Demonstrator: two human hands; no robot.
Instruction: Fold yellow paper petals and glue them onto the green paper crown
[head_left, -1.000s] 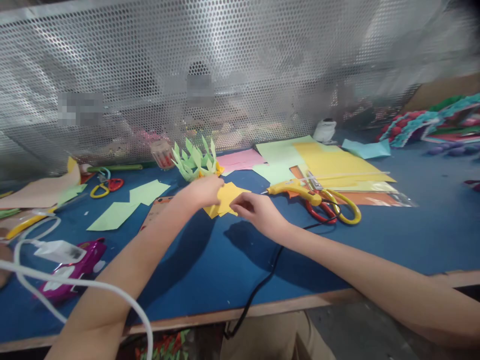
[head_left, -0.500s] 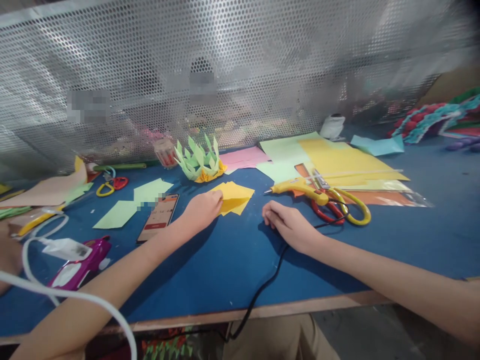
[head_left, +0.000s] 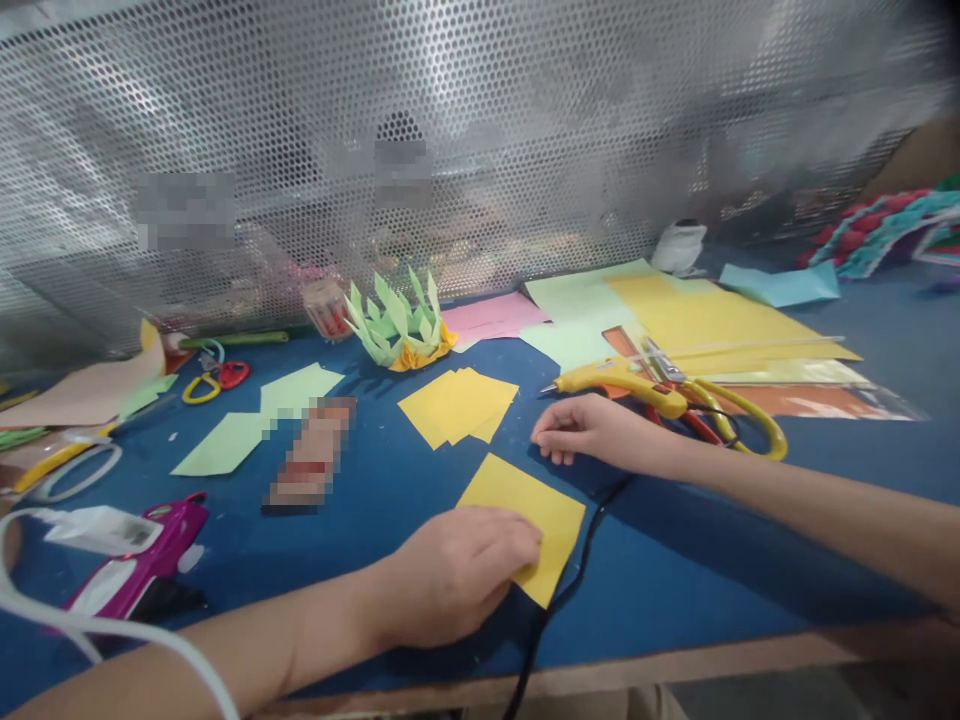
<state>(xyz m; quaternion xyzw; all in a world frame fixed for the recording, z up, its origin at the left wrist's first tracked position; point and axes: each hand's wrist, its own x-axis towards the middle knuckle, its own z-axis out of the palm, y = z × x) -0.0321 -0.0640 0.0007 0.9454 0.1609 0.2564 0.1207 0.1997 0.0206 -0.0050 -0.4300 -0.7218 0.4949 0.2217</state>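
Note:
My left hand (head_left: 465,565) has its fingers closed on the lower left part of a yellow paper square (head_left: 556,520) near the table's front. The square lies turned like a diamond, and its left corner is hidden under the hand. Farther back is a small overlapping stack of yellow paper squares (head_left: 450,405). My right hand (head_left: 589,430) rests on the blue table with its fingers curled in and nothing seen in them. Just behind it lies a yellow glue gun (head_left: 611,377), whose black cord (head_left: 534,630) runs to the front edge beside the yellow square.
A green and yellow folded paper piece (head_left: 397,325) stands at the back. Scissors (head_left: 757,425) and coloured sheets (head_left: 720,310) lie right. To the left are green paper pieces (head_left: 217,443), a phone (head_left: 311,455), a purple glue gun (head_left: 142,565) and a white cable (head_left: 150,632).
My left hand has come from the yellow stack toward the front edge, bringing one yellow square off it. My right hand stays curled by the glue gun.

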